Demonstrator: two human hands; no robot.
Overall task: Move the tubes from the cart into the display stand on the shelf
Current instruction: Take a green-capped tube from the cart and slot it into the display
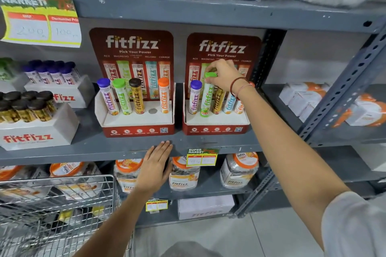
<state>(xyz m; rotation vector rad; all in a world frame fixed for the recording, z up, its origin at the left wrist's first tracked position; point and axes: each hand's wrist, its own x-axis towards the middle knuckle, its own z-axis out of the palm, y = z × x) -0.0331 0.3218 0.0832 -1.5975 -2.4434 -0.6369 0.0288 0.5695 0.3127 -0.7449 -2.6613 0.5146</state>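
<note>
The green-capped tube point(206, 98) is gripped at its cap by the right hand point(224, 75), the fingers closed around the cap from above and behind. The tube stands nearly upright in the second hole from the left of the right display stand point(217, 125), between a purple-capped tube point(194, 98) and a gold tube point(218, 100). The left hand point(155, 167) is laid flat against the front edge of the grey shelf point(83, 148), fingers together and extended, holding nothing. The wire cart point(56, 204) is seen at lower left.
</note>
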